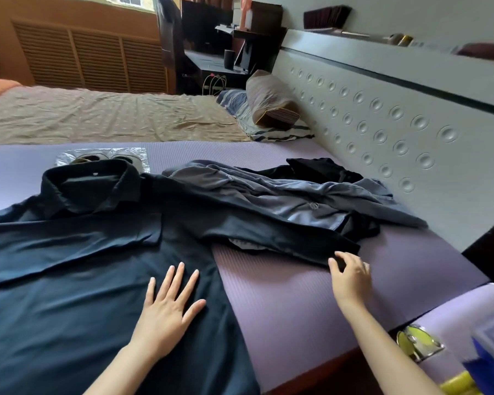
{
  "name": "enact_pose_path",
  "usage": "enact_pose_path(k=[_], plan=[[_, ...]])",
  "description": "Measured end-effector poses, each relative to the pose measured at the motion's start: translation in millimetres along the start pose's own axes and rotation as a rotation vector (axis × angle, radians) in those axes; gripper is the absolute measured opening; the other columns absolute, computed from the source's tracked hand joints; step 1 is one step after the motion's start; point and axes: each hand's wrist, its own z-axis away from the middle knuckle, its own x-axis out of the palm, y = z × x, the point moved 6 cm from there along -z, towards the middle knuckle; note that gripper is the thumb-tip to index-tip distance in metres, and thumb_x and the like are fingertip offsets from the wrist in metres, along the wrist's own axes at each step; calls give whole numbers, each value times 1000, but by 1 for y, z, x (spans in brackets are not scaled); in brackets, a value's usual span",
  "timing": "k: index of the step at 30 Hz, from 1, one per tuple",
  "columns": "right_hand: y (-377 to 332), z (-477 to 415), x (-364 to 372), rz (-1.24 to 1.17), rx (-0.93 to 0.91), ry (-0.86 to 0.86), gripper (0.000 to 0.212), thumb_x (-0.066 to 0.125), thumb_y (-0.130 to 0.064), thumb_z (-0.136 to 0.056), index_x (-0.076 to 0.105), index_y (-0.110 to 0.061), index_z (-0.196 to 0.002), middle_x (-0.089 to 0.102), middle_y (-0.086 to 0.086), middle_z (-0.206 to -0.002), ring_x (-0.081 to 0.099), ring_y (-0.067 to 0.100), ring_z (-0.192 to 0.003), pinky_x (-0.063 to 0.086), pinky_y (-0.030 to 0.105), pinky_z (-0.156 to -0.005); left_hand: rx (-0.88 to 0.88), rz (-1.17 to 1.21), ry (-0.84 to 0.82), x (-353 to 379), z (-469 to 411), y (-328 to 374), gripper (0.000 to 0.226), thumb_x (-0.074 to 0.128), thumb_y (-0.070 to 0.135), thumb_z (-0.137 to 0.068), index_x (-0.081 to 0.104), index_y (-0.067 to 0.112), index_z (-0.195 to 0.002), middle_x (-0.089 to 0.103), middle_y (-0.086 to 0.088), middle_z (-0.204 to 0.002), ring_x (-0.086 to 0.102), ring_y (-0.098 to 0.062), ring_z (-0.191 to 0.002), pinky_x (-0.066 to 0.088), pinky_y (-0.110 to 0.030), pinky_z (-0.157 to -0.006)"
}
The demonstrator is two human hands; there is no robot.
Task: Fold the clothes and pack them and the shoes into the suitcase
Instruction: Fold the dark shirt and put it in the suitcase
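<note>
while the dark navy collared fabric shirt (69, 280) lies spread on the purple ribbed foam mat (297, 295), i judge the step in hand to be folding its sleeve.

hand state:
- left hand (169, 303): flat on the shirt body near the side edge, fingers straight and splayed wide, pressing the cloth down.
- right hand (351, 277): thumb and forefinger closed narrow on the cuff end of the long dark sleeve (268, 232), which runs out sideways across the mat.

handling notes: the fabric looks thin, soft and light, with no stiffness of its own. it should sag and crease wherever it is unsupported. i would hold it at the cuff hem, as now, and keep the flat hand as anchor so the body does not slide on the mat.

caution: the sleeve lies against the heap of rumpled grey-blue garments (297, 201), so lifting it may drag them.

the pair of pale shoes (106, 159) sits beyond the collar, partly hidden. i cannot identify the suitcase.
</note>
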Motion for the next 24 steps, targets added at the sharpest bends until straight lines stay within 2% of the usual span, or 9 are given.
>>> enact_pose_path(k=[4, 6, 8, 10, 13, 15, 18, 21, 24], plan=[[35, -15, -2, 182, 336, -92, 65, 55, -50, -89, 49, -3, -133, 39, 17, -144, 27, 34, -129, 22, 41, -106, 3, 11, 11, 6, -2, 1, 65, 10, 63, -95, 38, 26, -141, 42, -8, -144, 20, -15, -136, -1, -35, -110], [40, -18, 2, 152, 340, -82, 60, 58, -48, -88, 56, -3, -127, 41, 15, -144, 27, 32, -130, 22, 39, -107, -14, 42, 26, 5, -2, -1, 77, -2, 72, -88, 24, 28, -146, 24, -4, -152, 1, -10, -140, -13, -31, -110], [43, -20, 3, 46, 355, -5, 47, 67, -37, -85, 63, -6, -119, 46, 12, -141, 30, 32, -128, 24, 36, -104, -6, -6, 116, 3, -6, -1, 96, -26, 82, -64, -7, 34, -145, -12, 6, -152, -23, -7, -138, -25, -29, -105], [46, -20, 3, -48, 400, 50, 32, 73, -26, -80, 69, -8, -107, 55, 12, -132, 35, 34, -122, 27, 34, -99, -44, -18, 23, -2, -6, 1, 95, -25, 85, -56, -23, 36, -139, -29, 10, -146, -30, -7, -135, -23, -34, -108], [41, -19, -6, -245, 418, 139, 16, 73, -14, -78, 70, -9, -92, 68, 15, -101, 50, 34, -105, 37, 33, -85, -106, 129, -34, -15, -11, 8, 69, 27, 62, -93, 0, 33, -149, -9, 4, -158, -14, -12, -144, -7, -43, -115], [21, -11, -15, -532, 369, 153, 12, 71, -4, -79, 65, -7, -89, 67, 14, -89, 62, 24, -90, 46, 25, -72, -159, 426, 104, -33, -13, 16, 54, 43, 41, -97, 26, 27, -147, 21, -1, -156, 10, -16, -145, 8, -41, -115], [-30, 13, -30, -737, 164, 98, 20, 68, 5, -80, 58, -10, -89, 66, 2, -78, 63, -5, -69, 45, 6, -65, -161, 998, 267, -60, -12, 37, 26, 48, 23, -97, 55, 30, -121, 58, 1, -128, 49, -16, -125, 35, -26, -100], [-73, 52, -17, -816, 18, -102, 31, 68, 3, -81, 55, -15, -102, 71, -6, -89, 67, -2, -85, 48, 13, -81, -233, 1453, 71, -67, -12, 73, 20, 43, 30, -98, 59, 24, -109, 65, -2, -112, 62, -15, -102, 46, -27, -83], [-103, 96, 7, -735, -76, -287, 42, 67, -5, -85, 55, -25, -120, 72, -16, -97, 64, 0, -101, 47, 21, -90, -355, 1728, -130, -65, -10, 97, 40, 44, 48, -92, 61, 14, -106, 68, -5, -103, 64, -19, -96, 51, -35, -80]])
